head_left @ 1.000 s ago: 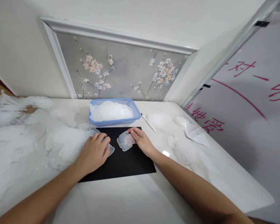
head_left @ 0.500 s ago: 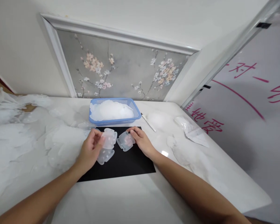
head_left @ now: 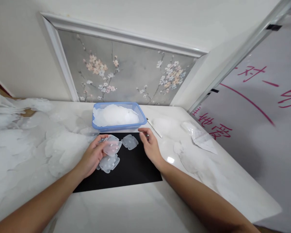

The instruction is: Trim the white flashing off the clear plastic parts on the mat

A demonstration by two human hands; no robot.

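Holding a translucent plastic piece (head_left: pixel 111 145) between thumb and fingers, the left hand (head_left: pixel 93 155) hovers just above the black mat (head_left: pixel 133 165) at its left part. The piece is tilted, lifted off the mat, and a second clear piece (head_left: pixel 108 163) hangs or lies right beneath it, close to the palm; whether the grip also pinches that lower one cannot be told. A third clear piece (head_left: pixel 129 141) lies flat on the mat between the two hands, touching neither.

The right hand (head_left: pixel 150 145) floats above the mat's upper right corner, its grip spread and empty, fingers loosely curled, near the flat piece but apart from it.

Behind the mat stands a blue basket (head_left: pixel 140 114) heaped with white translucent pieces, its front wall just beside the mat's far edge. A thin tool (head_left: pixel 154 127) lies on the white bench (head_left: pixel 135 207) to the right of the basket, and a small clear bag (head_left: pixel 199 136) lies farther right. A wide spread of white plastic sheets (head_left: pixel 26 142) covers the bench on the left.
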